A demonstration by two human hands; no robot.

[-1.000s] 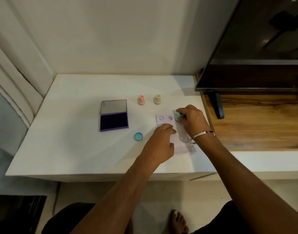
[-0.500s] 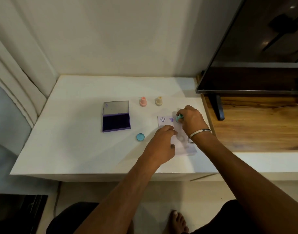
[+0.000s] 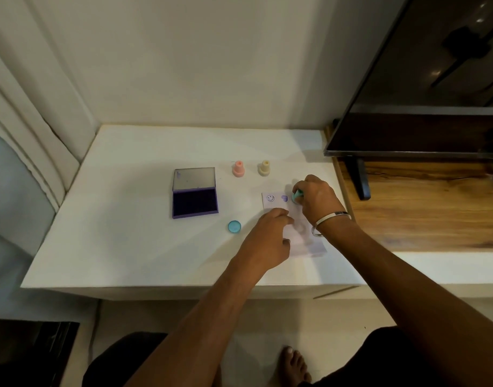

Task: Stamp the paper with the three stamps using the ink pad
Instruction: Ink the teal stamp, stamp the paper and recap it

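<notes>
1. Right hand (image 3: 318,199) has its grip pinched around the teal stamp (image 3: 297,195), fingers curled over the top so only a sliver of teal shows; the stamp stands on the far right corner of the paper (image 3: 309,241).
2. A silver bangle (image 3: 332,222) sits on that right wrist, hanging over the paper's right side.
3. Left hand (image 3: 269,238) lies flat on the paper's left half, fingertips stretched forward, grasping nothing, just pressing the sheet to the desk (image 3: 133,247).
4. On the paper's far edge, a smiley print (image 3: 271,198) shows at the left corner and a purple heart print (image 3: 284,198) just beside it, with the teal stamp next along that row.
5. The paper itself lies near the desk's right edge, running back toward the front edge.
6. A round blue cap (image 3: 234,227) lies on the desk just left of the left hand's fingers.
7. The ink pad (image 3: 195,192) sits open further left, mid-desk, lid tipped back, dark purple pad facing up.
8. Pink stamp (image 3: 238,169) and yellow stamp (image 3: 264,168) stand upright side by side, beyond the paper, toward the desk's back edge.
9. A dark screen (image 3: 421,93) stands off the desk's right side on a wooden top (image 3: 424,208).
</notes>
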